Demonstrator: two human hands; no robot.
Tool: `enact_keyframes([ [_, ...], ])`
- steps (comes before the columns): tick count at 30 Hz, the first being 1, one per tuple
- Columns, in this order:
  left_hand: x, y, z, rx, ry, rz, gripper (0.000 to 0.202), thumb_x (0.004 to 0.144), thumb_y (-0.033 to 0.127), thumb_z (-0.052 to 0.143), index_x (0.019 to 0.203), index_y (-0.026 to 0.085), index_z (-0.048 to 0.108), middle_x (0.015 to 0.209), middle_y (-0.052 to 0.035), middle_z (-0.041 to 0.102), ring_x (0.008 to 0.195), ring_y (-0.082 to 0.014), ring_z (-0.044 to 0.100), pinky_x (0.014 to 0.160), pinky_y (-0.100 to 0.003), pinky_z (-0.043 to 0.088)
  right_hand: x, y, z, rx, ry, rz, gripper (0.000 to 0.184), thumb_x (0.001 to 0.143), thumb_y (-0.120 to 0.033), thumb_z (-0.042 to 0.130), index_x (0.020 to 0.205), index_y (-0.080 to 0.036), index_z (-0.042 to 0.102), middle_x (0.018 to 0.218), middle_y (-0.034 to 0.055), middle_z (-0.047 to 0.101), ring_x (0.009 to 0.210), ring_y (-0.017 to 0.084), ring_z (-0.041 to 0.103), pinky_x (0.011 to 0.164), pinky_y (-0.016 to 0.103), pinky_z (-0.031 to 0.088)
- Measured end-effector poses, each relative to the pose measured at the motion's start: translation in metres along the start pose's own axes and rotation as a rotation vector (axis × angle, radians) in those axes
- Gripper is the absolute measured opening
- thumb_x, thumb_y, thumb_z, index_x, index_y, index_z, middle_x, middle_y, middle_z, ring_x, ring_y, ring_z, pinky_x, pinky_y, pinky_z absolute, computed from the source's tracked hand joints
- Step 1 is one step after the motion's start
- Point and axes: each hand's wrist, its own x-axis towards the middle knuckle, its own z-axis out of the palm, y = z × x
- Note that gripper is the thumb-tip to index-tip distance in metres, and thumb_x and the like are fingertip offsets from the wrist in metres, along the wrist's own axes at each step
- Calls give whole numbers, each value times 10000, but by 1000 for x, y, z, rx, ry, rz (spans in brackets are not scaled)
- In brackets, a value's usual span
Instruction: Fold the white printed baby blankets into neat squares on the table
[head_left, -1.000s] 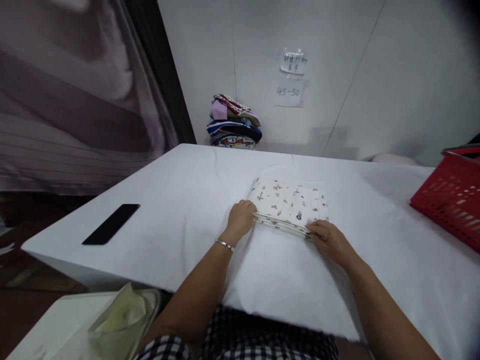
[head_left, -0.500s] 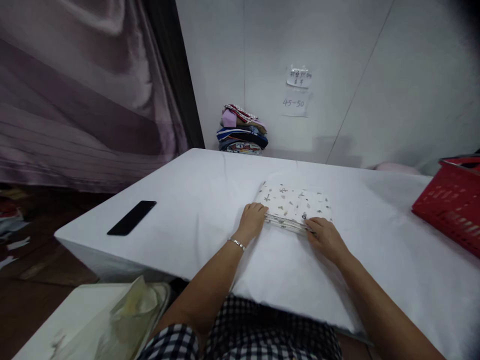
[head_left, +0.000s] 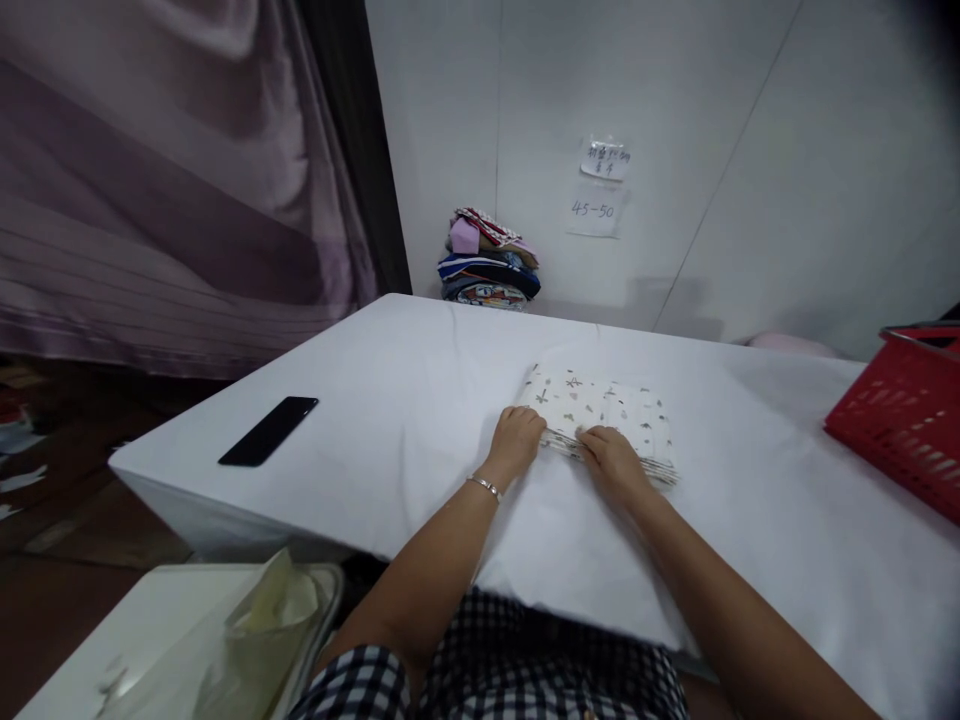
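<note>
A folded white cloth with small printed figures (head_left: 611,415) lies on the white-covered table (head_left: 420,380). My left hand (head_left: 516,441), with a thin bracelet at the wrist, grips the cloth's near left corner with curled fingers. My right hand (head_left: 611,460) is closed on the near edge, close beside the left hand. The fingertips of both hands are tucked under the folded layers and hidden.
A black phone (head_left: 268,431) lies near the table's left edge. A red plastic basket (head_left: 904,415) stands at the right. A stack of folded clothes (head_left: 487,257) sits behind the table against the wall. A white tray with a yellowish bag (head_left: 225,630) is at lower left.
My right hand has slid left along the cloth's near edge, from the right corner to the middle, close to my left hand. The left hand has kept its hold.
</note>
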Motion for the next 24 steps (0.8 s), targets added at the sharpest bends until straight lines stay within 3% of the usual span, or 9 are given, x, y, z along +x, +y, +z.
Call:
enact_keyframes([
  [3,-1,1,-1,-69,21,19,140,866,161,472,966,202,560,955,-34,591,959,-179,483,857,-344,341,-1,1,2,31,25,23,273,891,-259,418,1026,-171,639,930,80,626,847,190,524,775,291,377],
  [6,-1,2,0,-114,5,46,239,832,169,530,1066,211,536,1030,-28,582,1014,-181,467,896,-350,329,1,0,0,16,1,31,255,882,-254,435,1001,-170,644,905,76,620,838,186,523,771,285,375],
  [10,-1,2,1,-122,-56,30,204,825,153,522,1013,219,565,996,-32,587,1000,-186,478,896,-359,331,8,-4,-4,-23,-62,24,225,867,-238,460,975,-175,647,903,73,613,848,185,522,764,276,368],
  [16,0,0,3,-161,-57,9,166,848,205,516,1003,219,575,976,-29,592,984,-183,486,886,-356,342,16,-6,-1,-133,-108,6,214,859,-208,464,977,-177,641,870,75,611,824,184,523,734,273,355],
  [24,1,-1,5,-155,-29,13,152,847,218,533,990,222,584,964,-28,593,973,-181,489,875,-354,344,5,-1,9,-121,49,-69,229,884,-167,415,1000,-160,612,911,83,614,839,188,511,738,288,362],
])
